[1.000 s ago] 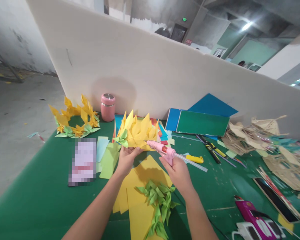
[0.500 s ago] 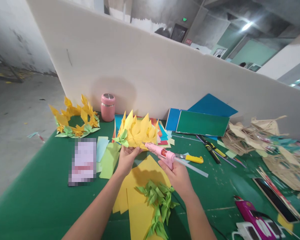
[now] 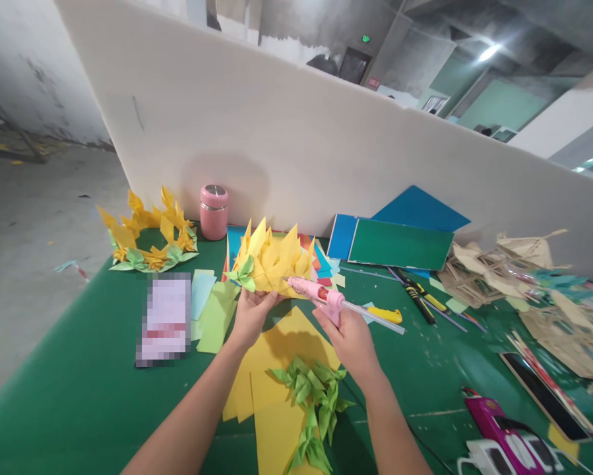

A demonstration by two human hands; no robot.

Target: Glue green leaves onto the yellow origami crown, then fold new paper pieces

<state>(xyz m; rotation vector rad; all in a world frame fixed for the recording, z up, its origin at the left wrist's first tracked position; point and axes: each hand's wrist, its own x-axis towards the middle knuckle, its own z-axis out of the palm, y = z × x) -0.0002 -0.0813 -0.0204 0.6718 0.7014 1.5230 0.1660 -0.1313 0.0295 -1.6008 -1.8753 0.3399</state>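
My left hand grips the underside of a yellow folded-paper flower piece with a green leaf at its left, held above the green table. My right hand is closed round the handle of a pink glue gun, whose nozzle touches the lower edge of the yellow piece. A clear glue stick sticks out of the gun's rear toward the right. Below my hands lie yellow paper sheets and a pile of green folded leaves.
A finished yellow and green paper wreath and a pink jar stand at the back left by a white partition. Coloured sheets, a yellow-handled knife, wooden scraps and a magenta device lie to the right.
The glue gun's nozzle dipped slightly, then rose again to the yellow piece's lower edge. My left hand has kept the piece almost still.
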